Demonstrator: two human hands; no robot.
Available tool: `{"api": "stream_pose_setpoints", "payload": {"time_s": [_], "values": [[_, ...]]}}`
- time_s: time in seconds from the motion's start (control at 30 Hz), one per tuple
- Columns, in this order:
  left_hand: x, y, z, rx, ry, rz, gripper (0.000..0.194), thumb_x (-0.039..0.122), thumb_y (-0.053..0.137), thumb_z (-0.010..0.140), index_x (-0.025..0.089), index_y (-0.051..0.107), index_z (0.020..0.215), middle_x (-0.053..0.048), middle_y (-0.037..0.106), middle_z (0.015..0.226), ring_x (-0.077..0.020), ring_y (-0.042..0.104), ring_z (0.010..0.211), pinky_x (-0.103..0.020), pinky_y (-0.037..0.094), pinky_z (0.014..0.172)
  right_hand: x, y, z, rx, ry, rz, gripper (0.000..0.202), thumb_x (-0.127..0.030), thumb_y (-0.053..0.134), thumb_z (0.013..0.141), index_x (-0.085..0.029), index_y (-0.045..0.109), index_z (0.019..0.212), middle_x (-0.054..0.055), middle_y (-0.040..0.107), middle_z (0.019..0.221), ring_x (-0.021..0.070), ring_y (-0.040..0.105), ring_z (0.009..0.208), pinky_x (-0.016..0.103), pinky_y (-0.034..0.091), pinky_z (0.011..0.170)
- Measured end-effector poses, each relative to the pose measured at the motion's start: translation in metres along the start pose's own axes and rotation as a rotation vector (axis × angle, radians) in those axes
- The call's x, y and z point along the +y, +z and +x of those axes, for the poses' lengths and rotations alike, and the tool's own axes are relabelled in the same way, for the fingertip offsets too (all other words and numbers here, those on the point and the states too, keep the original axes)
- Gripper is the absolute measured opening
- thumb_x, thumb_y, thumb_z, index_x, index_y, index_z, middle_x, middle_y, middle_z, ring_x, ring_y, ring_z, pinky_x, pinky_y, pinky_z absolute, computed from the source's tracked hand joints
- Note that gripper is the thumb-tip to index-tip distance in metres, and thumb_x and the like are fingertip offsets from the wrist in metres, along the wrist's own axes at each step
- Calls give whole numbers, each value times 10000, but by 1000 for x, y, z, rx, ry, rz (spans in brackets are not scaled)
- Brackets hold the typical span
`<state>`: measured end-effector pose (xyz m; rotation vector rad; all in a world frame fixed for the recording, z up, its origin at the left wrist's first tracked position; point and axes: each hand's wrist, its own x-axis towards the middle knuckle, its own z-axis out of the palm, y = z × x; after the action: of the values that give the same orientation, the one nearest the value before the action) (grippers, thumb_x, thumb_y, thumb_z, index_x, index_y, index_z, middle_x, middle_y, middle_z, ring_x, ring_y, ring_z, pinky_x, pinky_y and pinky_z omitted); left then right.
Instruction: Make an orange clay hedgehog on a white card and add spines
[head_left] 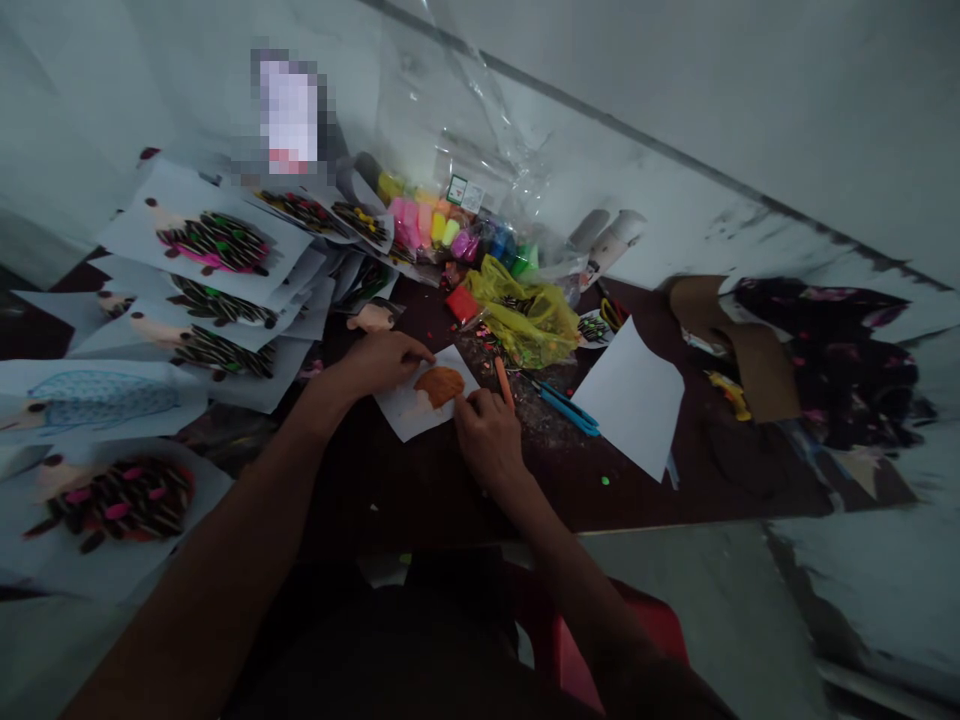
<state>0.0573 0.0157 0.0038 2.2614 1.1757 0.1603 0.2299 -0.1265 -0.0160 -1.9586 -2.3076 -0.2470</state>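
A small white paper sheet (pixel 405 418) lies on the dark table between my hands. On it is a flat, rounded patch of orange-brown modelling clay (pixel 441 385), with a paler patch beside its lower left. My left hand (pixel 384 362) rests at the sheet's upper left edge, fingers stretched toward the clay. At the right edge, my right hand (pixel 489 432) has its fingers curled together close to the clay; whatever they may hold is hidden. An orange stick-like tool (pixel 504 382) lies just beyond the right hand. Blue-handled scissors (pixel 568 408) lie farther right.
Sheets with seed-covered hedgehog pictures (pixel 214 245) are piled at left. A clear bag of coloured clay (pixel 450 225) stands at the back, behind a yellow plastic bag (pixel 536 315). Blank white paper (pixel 630 400) lies at right, with dark floral cloth (pixel 847 360) beyond.
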Motion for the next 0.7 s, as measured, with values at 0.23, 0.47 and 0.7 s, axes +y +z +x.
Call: {"api": "stream_pose_setpoints", "payload": {"time_s": [0.23,0.47,0.7], "values": [[-4,2,2,-28,-17,-18,385,131,523,860,202,787,1131,-64,793,1038,-196,694,888,-244,491,797,0,-2,-8,-5,33,70,261,-220,514,1021,-181,701,1198,109,677,1027,210,584,897,314,461,786],[-2,-1,2,-67,-23,7,430,148,480,870,198,769,1184,-87,781,1103,-207,698,913,-286,511,837,-1,-3,-10,-32,29,79,281,-235,521,1016,-169,693,1229,128,661,1063,225,578,921,343,483,829],[-4,0,4,-61,-31,-22,403,152,503,872,186,777,1166,-85,786,1058,-219,697,901,-272,496,806,1,-4,-16,-11,30,159,337,-206,522,1008,-143,645,1316,141,662,1109,236,590,968,354,486,875]]}}
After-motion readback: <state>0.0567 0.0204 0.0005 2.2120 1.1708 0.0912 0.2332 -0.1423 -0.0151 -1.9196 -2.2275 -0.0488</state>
